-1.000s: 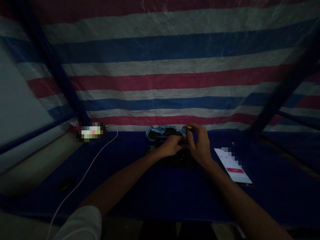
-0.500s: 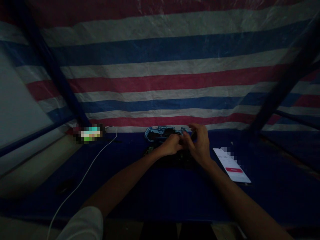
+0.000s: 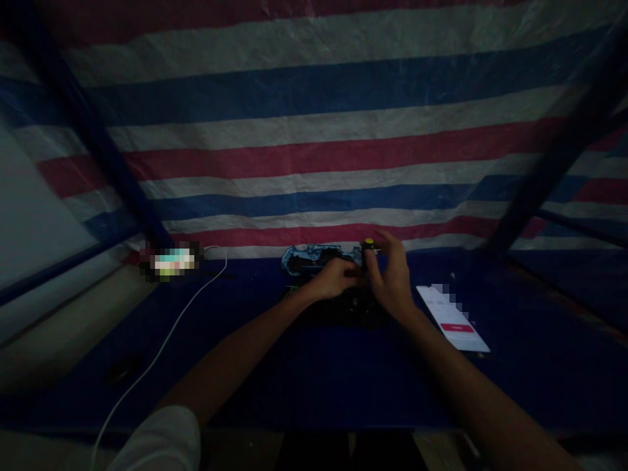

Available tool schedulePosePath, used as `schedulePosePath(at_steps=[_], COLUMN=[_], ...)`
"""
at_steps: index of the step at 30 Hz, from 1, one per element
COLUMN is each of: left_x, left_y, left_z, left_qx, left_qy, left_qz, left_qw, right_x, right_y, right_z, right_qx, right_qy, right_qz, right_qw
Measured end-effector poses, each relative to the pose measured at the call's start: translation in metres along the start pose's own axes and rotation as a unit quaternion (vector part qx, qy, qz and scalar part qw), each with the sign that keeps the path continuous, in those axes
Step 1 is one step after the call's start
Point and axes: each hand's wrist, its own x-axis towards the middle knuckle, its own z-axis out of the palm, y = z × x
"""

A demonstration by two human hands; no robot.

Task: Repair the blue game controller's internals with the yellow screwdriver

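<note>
A black toy car chassis [image 3: 338, 311] lies on the blue table in the middle of the head view, dark and partly covered by my hands. Just behind it is a light-blue toy car body shell [image 3: 299, 260], its hollow side showing. My right hand [image 3: 392, 275] grips a short upright screwdriver [image 3: 366, 256] with a black handle and yellow cap, the index finger raised beside the cap. Over the chassis, my left hand [image 3: 336, 278] is closed, its fingertips close to the screwdriver's lower end. What those fingertips pinch is too dark to see, and the screwdriver's tip is hidden.
To the right lies a phone [image 3: 456, 324] with a lit white screen. A blurred-out lit device [image 3: 171, 261] stands at the left, with a white cable [image 3: 169, 337] running towards me. Blue frame posts and a striped tarp [image 3: 294, 157] bound the table [image 3: 314, 379].
The screwdriver has come upright in my right hand, its yellow cap now showing. My left hand stays over the chassis. The whole view has shifted slightly.
</note>
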Motion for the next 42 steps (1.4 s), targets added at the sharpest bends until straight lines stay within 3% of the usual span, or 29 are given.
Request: schedulePosePath(at_steps=[5,13,19,25,32,42], left_x=[-0.001,-0.002,-0.005,-0.011,-0.011,-0.012], left_y=[0.004,0.003,0.004,0.008,0.006,0.004], left_z=[0.002,0.005,-0.009,-0.017,-0.014,-0.013], left_qx=[0.021,0.097,0.063,0.093,0.091,0.084], left_qy=[0.025,0.054,-0.023,-0.086,-0.092,-0.088], left_qz=[-0.01,-0.014,0.015,-0.021,-0.029,-0.027], left_qw=[0.999,0.994,0.998,0.992,0.991,0.992], right_x=[-0.001,0.001,0.001,0.003,0.004,0.003], right_y=[-0.001,0.0,0.001,0.0,-0.002,-0.001], right_z=[0.0,-0.002,-0.005,-0.005,-0.008,-0.006], right_qx=[-0.028,-0.02,-0.031,-0.036,-0.037,-0.04], right_qy=[-0.025,0.01,-0.014,0.004,0.036,0.031], right_qz=[-0.029,-0.015,-0.022,-0.036,-0.063,-0.069], right_qw=[0.999,1.0,0.999,0.999,0.997,0.996])
